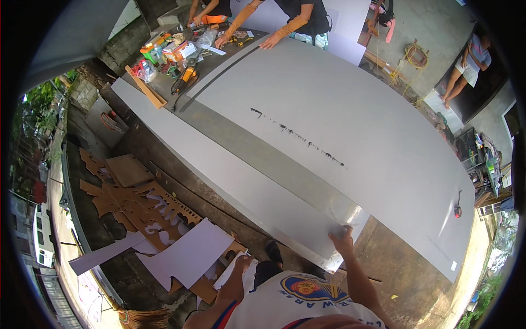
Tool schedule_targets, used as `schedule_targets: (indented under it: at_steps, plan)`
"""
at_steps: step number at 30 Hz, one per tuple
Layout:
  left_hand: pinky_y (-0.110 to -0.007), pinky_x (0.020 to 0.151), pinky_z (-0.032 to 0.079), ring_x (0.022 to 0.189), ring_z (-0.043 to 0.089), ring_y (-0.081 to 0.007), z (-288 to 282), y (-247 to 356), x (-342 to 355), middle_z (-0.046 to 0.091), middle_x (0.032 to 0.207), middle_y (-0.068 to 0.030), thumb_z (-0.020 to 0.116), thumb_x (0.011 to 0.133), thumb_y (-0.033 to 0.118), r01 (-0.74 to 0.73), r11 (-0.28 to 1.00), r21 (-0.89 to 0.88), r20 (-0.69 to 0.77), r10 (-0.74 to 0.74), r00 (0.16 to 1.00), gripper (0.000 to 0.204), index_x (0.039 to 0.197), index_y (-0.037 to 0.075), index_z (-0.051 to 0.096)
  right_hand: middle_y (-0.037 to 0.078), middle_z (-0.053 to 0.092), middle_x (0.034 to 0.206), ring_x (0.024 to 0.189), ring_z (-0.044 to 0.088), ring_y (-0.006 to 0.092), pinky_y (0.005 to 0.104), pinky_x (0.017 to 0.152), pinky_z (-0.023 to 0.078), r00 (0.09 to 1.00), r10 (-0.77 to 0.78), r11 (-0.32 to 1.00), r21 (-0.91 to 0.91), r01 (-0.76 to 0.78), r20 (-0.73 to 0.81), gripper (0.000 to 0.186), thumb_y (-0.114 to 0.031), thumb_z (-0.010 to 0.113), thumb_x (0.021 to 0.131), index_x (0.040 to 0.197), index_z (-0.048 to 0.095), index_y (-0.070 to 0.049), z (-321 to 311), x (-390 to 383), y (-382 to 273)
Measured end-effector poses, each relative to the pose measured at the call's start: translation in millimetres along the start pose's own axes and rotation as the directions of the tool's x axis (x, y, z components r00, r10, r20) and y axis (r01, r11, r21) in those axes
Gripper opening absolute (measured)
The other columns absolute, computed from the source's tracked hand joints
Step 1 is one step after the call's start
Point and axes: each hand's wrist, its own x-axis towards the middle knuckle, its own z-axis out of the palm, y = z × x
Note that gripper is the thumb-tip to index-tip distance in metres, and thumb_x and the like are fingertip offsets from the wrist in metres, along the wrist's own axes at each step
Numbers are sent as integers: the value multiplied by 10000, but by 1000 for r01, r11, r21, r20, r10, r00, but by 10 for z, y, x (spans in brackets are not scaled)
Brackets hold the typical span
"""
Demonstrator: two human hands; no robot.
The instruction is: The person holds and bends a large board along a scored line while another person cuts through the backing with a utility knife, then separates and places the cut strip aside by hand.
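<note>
My right hand (343, 242) rests on the near end of a long grey sheet strip (263, 159), fingers apart. The strip's end is shiny there. Beside it, along the near side of the table, a paler grey strip (186, 148) runs to the far left. Beyond them lies a large grey sheet (350, 109) with a broken line of black smears. My left hand (240, 265) is low by my side, its fingers curled at something white that I cannot make out. Across the table, a person's sleeved arms (285, 30) reach to the sheet by a dark strip (219, 74).
An orange-black power tool (184, 79), a wooden piece (147, 88) and a cluttered box (178, 50) stand at the far left. Cut brown boards (123, 192) and white sheet offcuts (192, 255) lie on the ground at left. A red-black tool (457, 211) sits on the sheet. Another person (468, 63) is in the doorway.
</note>
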Motion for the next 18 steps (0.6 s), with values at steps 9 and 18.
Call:
schedule_targets:
  at_steps: [9,18]
  plan:
    - [-304,561,489,681,617,-158,-58,-18,108,681,875,-68,670,861,400,-48,988,-146,-14,46,999,399,1031,40,706,246,647,1034,966,656,372,441,825,520,989,145,987,-72,-144,7,722,-263,807,746,1259,334,-76,-49,76,-88]
    - [-355,626,486,659,627,-210,-184,200,-71,668,742,-90,675,840,414,-91,989,-118,-134,75,988,394,904,29,723,249,640,1055,992,646,380,438,842,520,995,97,994,-48,-97,0,776,-284,816,723,1282,325,-64,-12,65,-42]
